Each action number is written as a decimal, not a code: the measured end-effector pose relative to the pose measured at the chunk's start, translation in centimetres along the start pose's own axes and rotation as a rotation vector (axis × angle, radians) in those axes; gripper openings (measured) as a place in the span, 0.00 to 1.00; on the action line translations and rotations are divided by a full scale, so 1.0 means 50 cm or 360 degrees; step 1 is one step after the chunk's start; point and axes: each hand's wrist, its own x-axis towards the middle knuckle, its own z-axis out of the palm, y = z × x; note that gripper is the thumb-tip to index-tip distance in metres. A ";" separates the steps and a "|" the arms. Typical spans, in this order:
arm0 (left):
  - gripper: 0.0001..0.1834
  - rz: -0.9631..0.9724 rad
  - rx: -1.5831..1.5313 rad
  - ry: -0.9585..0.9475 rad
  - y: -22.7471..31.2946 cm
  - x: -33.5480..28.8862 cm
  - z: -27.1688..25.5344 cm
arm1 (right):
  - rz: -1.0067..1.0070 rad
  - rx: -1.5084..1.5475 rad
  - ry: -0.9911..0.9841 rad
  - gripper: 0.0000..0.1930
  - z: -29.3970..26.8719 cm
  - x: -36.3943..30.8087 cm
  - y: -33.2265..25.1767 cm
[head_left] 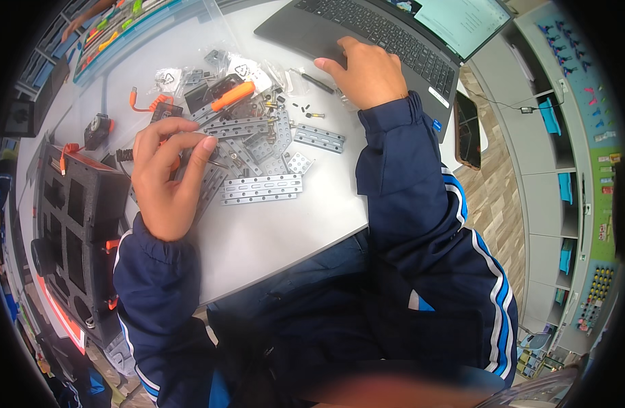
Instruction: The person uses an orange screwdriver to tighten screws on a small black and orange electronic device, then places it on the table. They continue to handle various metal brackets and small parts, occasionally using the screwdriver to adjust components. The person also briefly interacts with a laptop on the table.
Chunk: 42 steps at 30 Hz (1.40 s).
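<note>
My left hand [166, 173] is over the left side of a pile of grey metal construction parts. Its fingers are curled and the thumb is bent toward them, at the left end of a slotted metal beam [236, 127]; what they hold, if anything, is hidden. My right hand [372, 73] hovers at the front edge of an open laptop [367, 27], thumb and index finger apart, holding nothing. A black pen-like tool [317, 83] lies just left of it. Between the hands are another perforated beam [319, 137], a wider channel piece [262, 189] and several small screws [315, 115].
An orange-and-black tool [233, 96] rests on the pile, with clear plastic bags behind. A black foam-lined case [81, 224] stands at the left edge. At the back left is a clear bin [152, 51]. A phone [467, 129] lies right of the laptop.
</note>
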 end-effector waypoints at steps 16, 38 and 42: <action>0.04 -0.0001 -0.0003 -0.0008 0.001 0.001 -0.001 | -0.0004 0.0001 0.0001 0.30 0.000 0.001 0.000; 0.05 0.0341 0.0095 0.0072 -0.009 0.000 0.003 | -0.0652 0.0001 0.0097 0.14 -0.030 0.298 0.045; 0.07 0.0361 0.0070 0.0035 -0.011 0.004 0.002 | -0.0569 -0.0150 0.0058 0.16 0.055 0.477 0.079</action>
